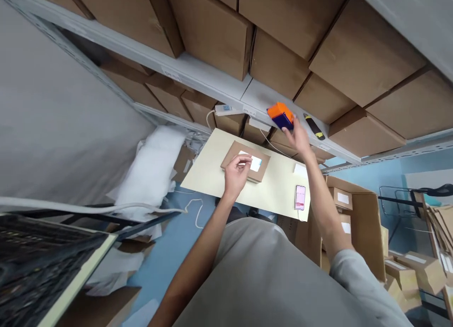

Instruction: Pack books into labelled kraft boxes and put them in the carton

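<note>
A small closed cardboard box [233,151] with a white label [255,163] lies on a cream-coloured table [201,171]. Over the label's left side is my left hand [236,175], its thumb and fingertips pinched together; whatever they may hold is too small to make out. My right hand [299,137] reaches to the shelf edge [260,105], thumb and fingers closed on the right end of an orange and dark blue block-shaped tool [281,115]. Just right of that hand, a black and yellow utility knife [314,127] rests on the shelf.
A phone [300,197] and a small white item [300,170] lie on the table's right side. Large cardboard boxes [279,62] fill the shelves above. An open carton [366,228] with labelled boxes stands at right. White wrapping material [148,166] stands left; a cable [106,206] crosses there.
</note>
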`<state>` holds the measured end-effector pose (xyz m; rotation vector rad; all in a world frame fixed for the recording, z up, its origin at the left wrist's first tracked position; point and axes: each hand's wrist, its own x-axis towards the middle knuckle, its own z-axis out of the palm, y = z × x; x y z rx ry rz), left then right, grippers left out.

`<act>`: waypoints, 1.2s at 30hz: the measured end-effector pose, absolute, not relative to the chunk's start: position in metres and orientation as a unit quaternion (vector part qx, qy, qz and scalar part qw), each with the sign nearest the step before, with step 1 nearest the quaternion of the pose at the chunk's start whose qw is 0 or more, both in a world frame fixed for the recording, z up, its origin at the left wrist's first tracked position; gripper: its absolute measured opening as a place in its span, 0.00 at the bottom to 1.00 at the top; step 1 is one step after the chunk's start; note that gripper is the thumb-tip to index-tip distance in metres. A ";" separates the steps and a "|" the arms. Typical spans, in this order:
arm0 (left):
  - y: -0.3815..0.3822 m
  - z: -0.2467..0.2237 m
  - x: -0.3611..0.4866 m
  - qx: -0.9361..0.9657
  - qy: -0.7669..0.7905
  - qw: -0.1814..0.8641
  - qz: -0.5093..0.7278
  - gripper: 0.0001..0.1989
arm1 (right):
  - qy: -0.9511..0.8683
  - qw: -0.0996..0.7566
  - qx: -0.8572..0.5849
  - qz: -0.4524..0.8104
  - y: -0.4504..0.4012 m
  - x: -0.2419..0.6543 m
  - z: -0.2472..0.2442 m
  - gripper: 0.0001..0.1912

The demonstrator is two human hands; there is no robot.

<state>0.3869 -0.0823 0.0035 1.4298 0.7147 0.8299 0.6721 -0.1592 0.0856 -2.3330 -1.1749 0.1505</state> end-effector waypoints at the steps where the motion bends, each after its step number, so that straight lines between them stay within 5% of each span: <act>1: -0.097 -0.001 0.386 0.614 0.319 0.629 0.354 0.08 | -0.440 0.321 -0.834 0.090 -0.175 0.654 0.076 0.36; 5: -0.155 -0.013 0.383 0.591 0.347 0.657 0.314 0.13 | -0.368 0.523 -0.709 0.297 -0.241 0.576 0.029 0.37; 11: -0.216 -0.027 0.365 0.602 0.350 0.652 0.299 0.16 | -0.215 0.627 -0.594 0.456 -0.309 0.505 -0.012 0.34; 24: -0.265 -0.009 0.344 0.744 0.244 0.543 0.305 0.10 | -0.106 0.655 -0.530 0.528 -0.357 0.486 -0.013 0.35; 30: -0.268 0.006 0.344 0.672 0.258 0.618 0.317 0.16 | -0.113 0.674 -0.503 0.529 -0.357 0.494 -0.014 0.33; 36: -0.259 0.018 0.344 0.651 0.271 0.613 0.357 0.10 | -0.116 0.661 -0.486 0.559 -0.358 0.502 -0.012 0.33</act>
